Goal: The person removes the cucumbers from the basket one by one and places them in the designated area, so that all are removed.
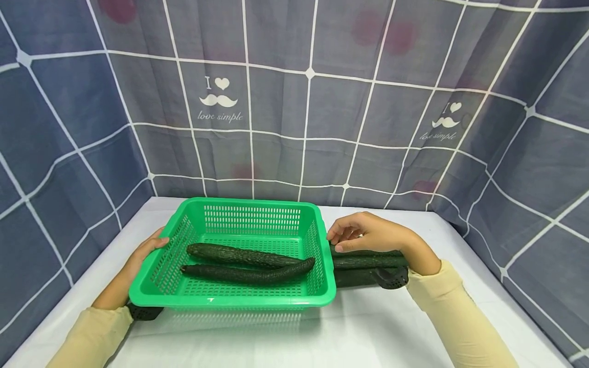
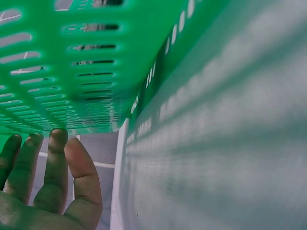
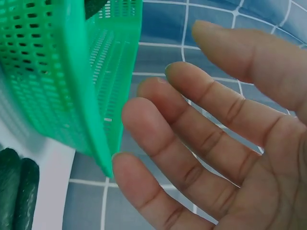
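Note:
A green plastic basket (image 1: 232,301) with slotted walls stands in front of me, with two long dark cucumbers (image 1: 250,275) lying side by side in it. My left hand (image 1: 138,260) grips its left side, thumb over the rim; in the left wrist view the fingers (image 2: 56,167) reach the slotted wall. At the right side, my right hand (image 1: 368,232) hovers close by the rim, fingers loosely bent and holding nothing. Below that hand lie several more cucumbers (image 1: 368,262), partly hidden by the hand and basket. Two of these cucumbers (image 3: 19,187) show in the right wrist view.
A white-covered table (image 1: 349,332) carries everything, and the basket's slotted shadow falls on its front part. Grey-blue curtains (image 1: 276,158) with white grid lines rise along the back and both sides. A black wrist camera (image 1: 391,277) sits under the right wrist.

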A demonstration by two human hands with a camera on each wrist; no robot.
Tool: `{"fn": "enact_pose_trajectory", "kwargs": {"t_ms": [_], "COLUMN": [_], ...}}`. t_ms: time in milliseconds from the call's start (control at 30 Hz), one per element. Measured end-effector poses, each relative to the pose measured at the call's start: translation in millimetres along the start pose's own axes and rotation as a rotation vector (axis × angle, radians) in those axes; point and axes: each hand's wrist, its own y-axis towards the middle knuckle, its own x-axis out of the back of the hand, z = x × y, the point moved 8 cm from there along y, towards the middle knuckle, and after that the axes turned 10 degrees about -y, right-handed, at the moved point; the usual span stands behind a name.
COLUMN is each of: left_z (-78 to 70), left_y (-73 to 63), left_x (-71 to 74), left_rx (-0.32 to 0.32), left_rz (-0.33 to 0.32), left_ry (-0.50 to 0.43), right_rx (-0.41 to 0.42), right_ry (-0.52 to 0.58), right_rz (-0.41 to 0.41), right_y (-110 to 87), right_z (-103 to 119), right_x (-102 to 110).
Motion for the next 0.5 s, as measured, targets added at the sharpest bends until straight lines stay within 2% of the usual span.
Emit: {"fn": "enact_pose_trajectory", "kwargs": {"t_ms": [67, 167, 267, 400, 500], "left_z": [0.0, -0.3, 0.5, 0.8, 0.0], "left_y": [-0.4, -0.9, -0.5, -0.2, -0.5], "left_x": [-1.6, -2.2, -2.3, -2.6, -3.3], "left_rx": [-0.027, -0.058, -0.034, 0.013, 0.021], "left_rz": [0.016, 0.021, 0.012, 0.001, 0.004], "left_ry": [-0.039, -0.033, 0.007, 0.002, -0.007], "right_rx": [0.008, 0.019, 0.025, 0.023, 0.015], "right_ry": [-0.006, -0.006, -0.001, 0.005, 0.023], "right_rz": [0.026, 0.069, 0.104, 0.126, 0.134], "right_y": [8.0, 20.9, 33.2, 46.7, 56.0], "right_z": [3.9, 6.0, 6.3, 6.5, 6.4], "right_x": [1.3, 1.6, 1.3, 1.4, 0.5]}}
